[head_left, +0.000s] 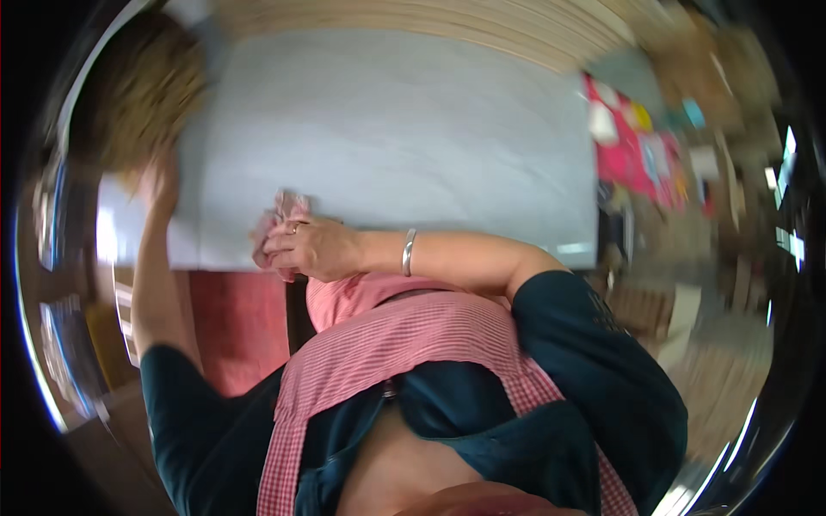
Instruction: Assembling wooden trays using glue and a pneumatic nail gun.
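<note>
A crumpled pinkish cloth [290, 206] is bunched under the fingers of my right hand [320, 247], which grips it at the near edge of the pale grey tabletop [387, 129]. My right forearm, with a silver bangle [409, 253], lies across my front. At the far left my left hand [157, 178] reaches up to the lower edge of a brown, straw-like mass [146, 95]. Motion blurs that mass, so its kind is unclear. The fingers of my left hand are smeared and partly hidden against it.
A bright pink item with coloured patches [637, 146] lies beyond the table's right end. Wooden slats [413, 17] run along the far side. Below the table's near left edge is a red surface [241, 327]. Blurred clutter fills the right side.
</note>
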Motion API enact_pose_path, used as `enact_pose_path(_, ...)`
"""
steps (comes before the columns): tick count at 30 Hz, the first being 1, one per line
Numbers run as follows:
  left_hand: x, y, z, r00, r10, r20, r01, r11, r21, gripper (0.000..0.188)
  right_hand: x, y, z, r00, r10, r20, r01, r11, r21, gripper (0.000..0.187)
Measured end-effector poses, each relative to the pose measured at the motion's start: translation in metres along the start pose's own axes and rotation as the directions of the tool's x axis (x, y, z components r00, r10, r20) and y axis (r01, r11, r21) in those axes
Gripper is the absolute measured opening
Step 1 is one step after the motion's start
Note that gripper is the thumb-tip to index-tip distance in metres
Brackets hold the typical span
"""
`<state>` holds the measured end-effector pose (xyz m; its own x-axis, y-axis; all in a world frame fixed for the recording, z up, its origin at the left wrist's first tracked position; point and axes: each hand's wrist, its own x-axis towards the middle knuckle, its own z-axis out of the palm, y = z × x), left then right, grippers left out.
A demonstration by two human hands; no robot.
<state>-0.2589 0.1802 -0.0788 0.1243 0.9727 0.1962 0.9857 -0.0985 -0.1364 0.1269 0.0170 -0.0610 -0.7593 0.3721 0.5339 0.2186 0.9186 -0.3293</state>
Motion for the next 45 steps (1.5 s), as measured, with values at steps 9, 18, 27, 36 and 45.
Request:
enact_pose_path(9,0.000,0.074,-0.068,0.995,0.028,0.097,-0.065,0.914,0.401,0.041,-0.226,0.028,-0.309,0.422,0.629,-0.653,-0.835,0.550,-0.009,0.016)
enact_pose_path(18,-0.022,0.095,-0.069,0.928,0.184,-0.325,-0.153,0.981,0.117,0.053,-0.387,0.103,-0.430,0.001,0.687,-0.726,-0.932,-0.263,-0.250,0.040)
enact_pose_path(27,-0.099,0.173,-0.093,0.956,0.062,-0.288,-0.120,0.975,-0.189,0.053,-0.269,0.223,-0.494,0.027,0.728,-0.685,-0.986,0.130,0.100,0.056)
enact_pose_path(36,-0.181,0.177,-0.088,0.967,-0.085,-0.239,0.020,0.965,-0.263,0.052,-0.192,0.207,-0.505,-0.211,0.818,-0.535,-0.963,-0.080,0.258,0.037)
enact_pose_path(45,-0.139,0.220,-0.096,0.948,-0.130,-0.290,-0.001,0.911,-0.411,0.050,-0.199,0.208,-0.513,-0.251,0.801,-0.543,-0.924,-0.033,0.380,0.032)
